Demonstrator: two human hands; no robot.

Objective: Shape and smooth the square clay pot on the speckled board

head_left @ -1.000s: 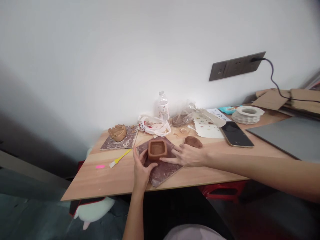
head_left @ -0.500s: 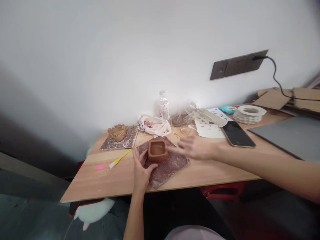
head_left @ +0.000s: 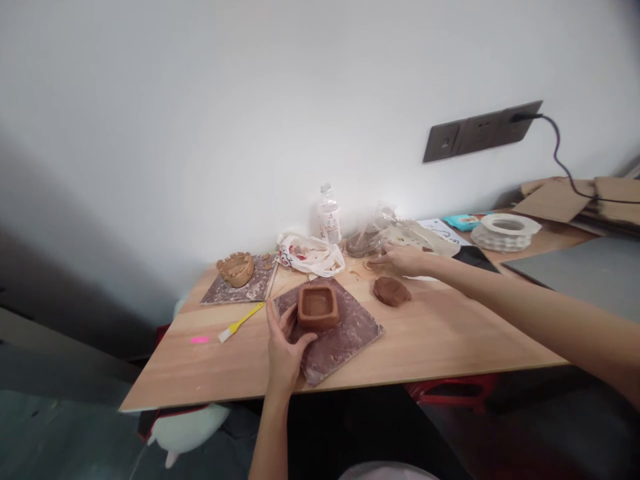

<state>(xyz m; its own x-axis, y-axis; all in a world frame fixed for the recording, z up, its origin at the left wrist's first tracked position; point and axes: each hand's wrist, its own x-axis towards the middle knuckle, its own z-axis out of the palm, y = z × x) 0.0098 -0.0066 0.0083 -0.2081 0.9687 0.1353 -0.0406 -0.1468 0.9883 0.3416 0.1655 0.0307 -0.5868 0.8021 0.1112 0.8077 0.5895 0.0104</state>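
Square clay pot [head_left: 318, 307], open top, thick walls, sits on a dark stained tile [head_left: 350, 330] near the front edge of the wooden table [head_left: 450, 333]. Left hand [head_left: 284, 340] rests on the tile at the pot's near-left corner, fingers loosely curled, thumb and fingertips touching the pot wall; it braces the pot, no full grip. Right hand [head_left: 403, 259] is stretched well apart from the pot, to the back of the table, fingers half open and pointing down at small clay scraps [head_left: 370, 265] beside a crumpled clear plastic bag [head_left: 367, 235]; cannot tell whether it has pinched anything.

1 flattened clay lump [head_left: 391, 291] lies just right of the tile, between the pot and the right hand. Further out: yellow-handled brush [head_left: 241, 319] left of the tile, pink scrap [head_left: 199, 339] nearer the edge, a 2nd tile with a scalloped clay bowl [head_left: 235, 267], white printed bag [head_left: 307, 253], water bottle [head_left: 329, 217] at the wall.

Judgement: the soft walls look easy to dent, so the bracing hand does best with light, even contact low on the wall, pot kept flat on the tile while the other hand is away.
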